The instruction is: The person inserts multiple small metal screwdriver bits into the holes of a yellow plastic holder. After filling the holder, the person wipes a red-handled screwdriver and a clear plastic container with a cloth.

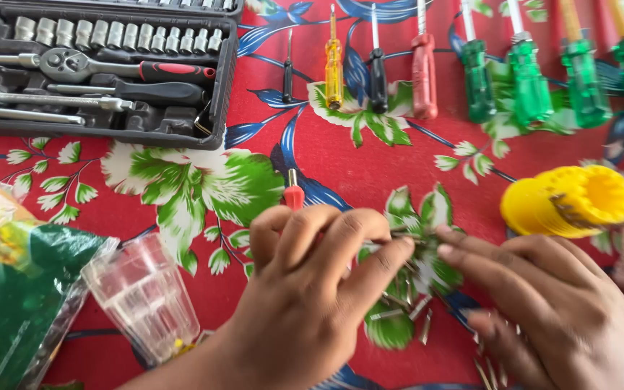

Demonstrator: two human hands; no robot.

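The left hand (305, 289) and the right hand (543, 303) meet near the front edge of the table (370, 166), over a small pile of metal bits (406, 307). The left fingers (326, 231) are curled and pinch a thin metal bit (399, 237) at its tip; the right index finger (471, 253) touches its other end. The right fingers are almost straight and hold nothing that I can see. A red-handled screwdriver (294, 193) lies just behind the left fingers, a yellow bit holder (568, 201) near the right edge.
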